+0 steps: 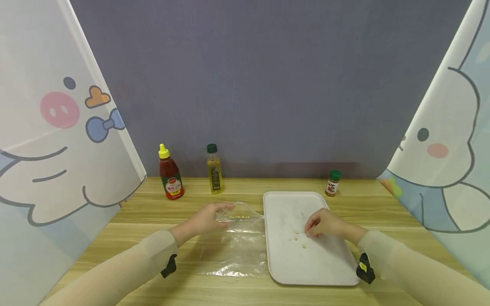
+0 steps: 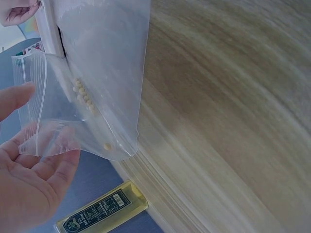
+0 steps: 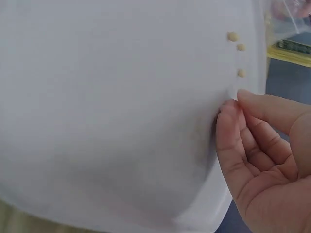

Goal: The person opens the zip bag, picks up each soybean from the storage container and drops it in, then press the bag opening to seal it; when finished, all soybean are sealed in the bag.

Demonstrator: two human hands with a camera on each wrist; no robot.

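Grey wall [image 1: 252, 85]: plain, at the back. Panels, two [image 1: 38, 178]: cartoon-printed, one each side. Table [image 1: 183, 272]: wood-grain, reaching the wall. Tray [image 1: 302, 267]: white, flat on table, right of centre. Bag [image 1: 233, 250]: clear plastic, zip mouth parted, on table just beside tray. Left hand [image 1: 210, 217]: thumb and fingers curved round bag's mouth, gripping it. Right hand [image 1: 324, 223]: over tray, thumb and fingertips drawn together; cannot tell whether anything is between them. Red bottle [image 1: 170, 178]: yellow cap, upright, rear left. Oil bottle [image 1: 215, 174]: dark green cap, upright, beyond bag. Jar [image 1: 332, 183]: green cap, upright, near tray's far right corner. Pellets [image 1: 296, 238]: yellowish; three loose on tray near right hand, a row inside bag, one apart from that row.
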